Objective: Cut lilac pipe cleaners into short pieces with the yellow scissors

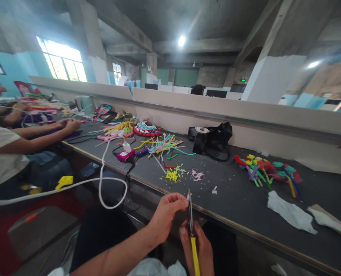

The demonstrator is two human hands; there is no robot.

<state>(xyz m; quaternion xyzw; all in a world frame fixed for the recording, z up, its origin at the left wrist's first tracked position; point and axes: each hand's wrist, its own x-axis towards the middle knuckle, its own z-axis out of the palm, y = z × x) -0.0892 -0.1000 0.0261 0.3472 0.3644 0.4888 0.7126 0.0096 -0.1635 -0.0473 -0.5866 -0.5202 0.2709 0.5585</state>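
Observation:
My right hand (198,245) grips yellow-handled scissors (191,222) upright, blades pointing up near the front edge of the dark work table (230,199). My left hand (167,216) pinches a tiny pale piece at the blade tips; I cannot make out what it is. Both hands are in front of the table edge, above my lap. On the table just beyond lie small yellow cuttings (172,175) and pink cuttings (197,175).
Loose coloured pipe cleaners (164,145), a finished bunch of pipe-cleaner flowers (269,171), a black bag (212,140), white cloth scraps (291,212), a pink device with a white cable (124,155). Another person sits at the left, forearms (38,132) on the table.

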